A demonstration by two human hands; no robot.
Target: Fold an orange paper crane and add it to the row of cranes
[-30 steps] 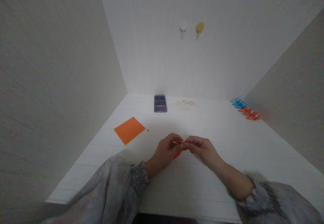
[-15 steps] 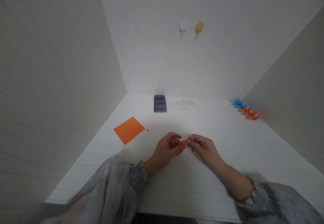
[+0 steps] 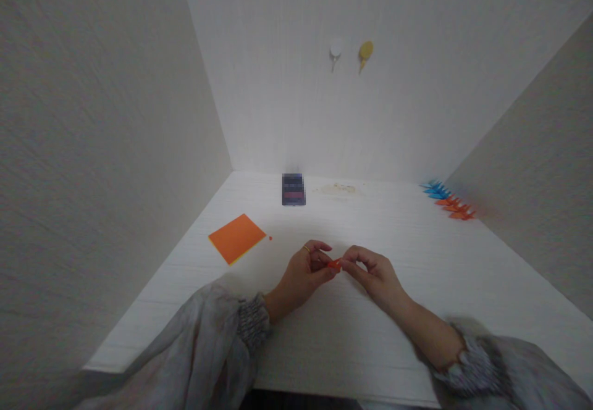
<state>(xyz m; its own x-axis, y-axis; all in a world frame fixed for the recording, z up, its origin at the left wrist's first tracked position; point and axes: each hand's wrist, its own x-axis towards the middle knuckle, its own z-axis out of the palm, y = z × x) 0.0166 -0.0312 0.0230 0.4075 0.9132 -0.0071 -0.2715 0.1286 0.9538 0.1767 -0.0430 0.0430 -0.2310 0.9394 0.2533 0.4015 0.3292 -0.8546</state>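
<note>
Both of my hands meet above the middle of the white table (image 3: 417, 255). A small folded piece of orange paper (image 3: 334, 264) is pinched between them. My left hand (image 3: 303, 274), with a ring on one finger, has its fingers curled round the paper's left end. My right hand (image 3: 370, 274) pinches the right end with thumb and fingertips. Most of the paper is hidden by the fingers.
A stack of orange paper squares (image 3: 236, 238) lies at the left, with a tiny orange scrap (image 3: 270, 238) beside it. A dark small box (image 3: 293, 189) stands near the back wall. Blue (image 3: 433, 189) and orange (image 3: 456, 209) folded pieces line the right wall. Two hooks (image 3: 351, 52) hang on the back wall.
The orange paper hung below the fingers a second ago; now only a small bit shows between the fingertips. Both hands stayed close together in the same place.
</note>
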